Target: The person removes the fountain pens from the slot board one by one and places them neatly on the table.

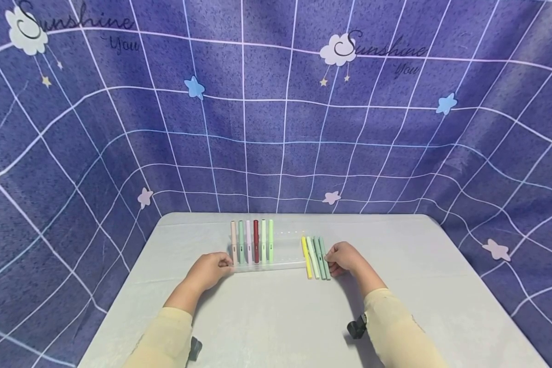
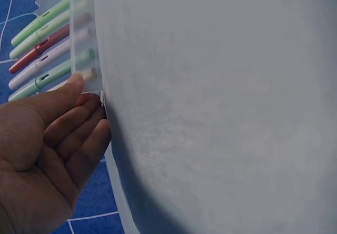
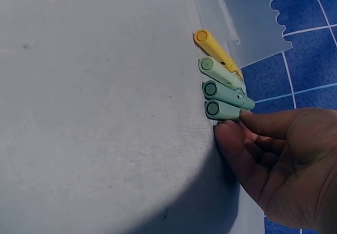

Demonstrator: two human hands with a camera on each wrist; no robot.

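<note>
A clear plastic pen rack (image 1: 289, 265) stands toward the back of the table. My left hand (image 1: 210, 270) pinches its front left corner, thumb on top of the edge in the left wrist view. Upright-leaning pens fill the rack's left part: peach, green, lilac, dark red (image 1: 256, 241) and two light green ones. At the rack's right end a yellow pen (image 1: 306, 258), a pale green pen (image 3: 221, 72) and two grey-green pens lie side by side. My right hand (image 1: 344, 258) holds the outermost grey-green pen (image 3: 224, 110) between thumb and index finger.
The table (image 1: 267, 317) has a pale grey cover. A purple-blue curtain (image 1: 267, 117) with a line grid, clouds and stars hangs behind it and along both sides. The rack's right-hand slots hold no pens. Dark wrist devices (image 1: 357, 326) sit by the sleeves.
</note>
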